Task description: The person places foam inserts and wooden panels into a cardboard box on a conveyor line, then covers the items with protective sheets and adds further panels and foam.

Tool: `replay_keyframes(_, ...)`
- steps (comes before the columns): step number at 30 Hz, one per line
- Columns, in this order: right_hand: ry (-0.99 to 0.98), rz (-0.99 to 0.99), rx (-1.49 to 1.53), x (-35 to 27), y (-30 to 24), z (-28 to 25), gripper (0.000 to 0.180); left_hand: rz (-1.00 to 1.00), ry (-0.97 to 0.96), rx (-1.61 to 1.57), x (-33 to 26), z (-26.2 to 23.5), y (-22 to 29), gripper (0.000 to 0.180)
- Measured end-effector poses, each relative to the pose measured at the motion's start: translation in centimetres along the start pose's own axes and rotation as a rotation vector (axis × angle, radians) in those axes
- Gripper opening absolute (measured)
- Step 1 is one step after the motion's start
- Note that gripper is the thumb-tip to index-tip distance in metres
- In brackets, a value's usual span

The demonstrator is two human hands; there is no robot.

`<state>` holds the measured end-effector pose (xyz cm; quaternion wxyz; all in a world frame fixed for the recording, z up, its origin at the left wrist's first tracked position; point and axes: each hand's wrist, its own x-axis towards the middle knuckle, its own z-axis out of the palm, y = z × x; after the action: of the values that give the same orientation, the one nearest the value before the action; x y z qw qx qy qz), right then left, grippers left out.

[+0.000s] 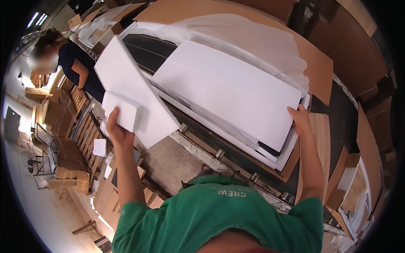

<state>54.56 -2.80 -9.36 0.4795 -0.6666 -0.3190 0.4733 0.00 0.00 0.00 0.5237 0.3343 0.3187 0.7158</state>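
My left hand (pixel 119 131) is closed around a small white foam block (pixel 121 110), with the thumb on its face. A larger, tilted white foam sheet (pixel 133 84) stands right behind the block; whether my fingers grip it too is hidden. Before me lies an open carton (pixel 219 137) with a long white sheet (pixel 228 92) inside. My right hand (pixel 300 119) pinches this sheet by its right end. Under that end a dark edge (pixel 268 148) shows. Translucent wrapping film (pixel 257 42) is folded back over the carton's far side.
The carton rests on a dark conveyor belt (pixel 333 126) with metal rollers (pixel 219 154) along its near side. A person (pixel 78 63) in dark clothes stands at the far left. Wooden pallets (pixel 86 137) are at left, and an open box (pixel 352 189) is at right.
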Motion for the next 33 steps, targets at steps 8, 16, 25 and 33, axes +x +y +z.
replay_keyframes(8, 0.179, -0.063, -0.761, 1.4, 1.2, 1.3, 0.04, -0.638, -0.227, 0.087, 9.6, 7.8, -12.8, 0.042)
replay_keyframes(16, 0.103, -0.118, -1.338, 2.0, -4.0, -1.1, 0.046, -0.818, -0.349, 0.202, 10.8, 8.8, -17.6, 0.048)
replay_keyframes(25, 0.596, -0.331, -0.619, 15.3, -10.0, -5.9, 0.054, -0.824, -0.334, 0.11, 9.6, 8.8, -16.7, 0.059)
replay_keyframes(33, -0.07, -0.198, 0.184, 23.8, -11.2, -5.1, 0.034, -0.771, -0.302, 0.05, 9.2, 9.1, -16.7, 0.058)
